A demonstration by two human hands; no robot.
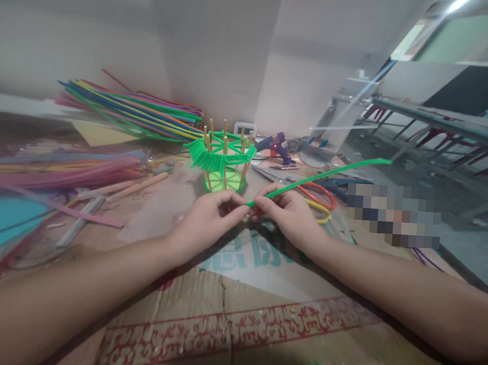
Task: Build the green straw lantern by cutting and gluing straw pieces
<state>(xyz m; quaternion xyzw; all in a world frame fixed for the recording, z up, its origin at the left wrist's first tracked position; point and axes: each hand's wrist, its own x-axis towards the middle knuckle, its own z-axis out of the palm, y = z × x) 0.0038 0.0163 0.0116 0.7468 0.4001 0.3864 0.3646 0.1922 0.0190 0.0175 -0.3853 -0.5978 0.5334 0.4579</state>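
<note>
Between my two hands runs a green pipe cleaner [335, 170], its long end slanting up to the right. My left hand [215, 216] pinches its near end. Close beside that, my right hand [286, 210] grips it between thumb and fingers. Just behind my hands stands a round green craft frame [225, 187] with upright wooden sticks. Green pipe cleaner pieces [208, 157] are wrapped side by side around the left front of its upper ring. A white sheet with teal lettering [239, 254] lies under my hands.
A bundle of coloured pipe cleaners [141, 110] lies back left, with more pink ones [71, 174] nearer. A blue glue gun [281, 149] stands behind, by a small white digital timer [244, 128]. Orange-handled scissors [321, 194] and a yellow handle loop [322, 212] lie right.
</note>
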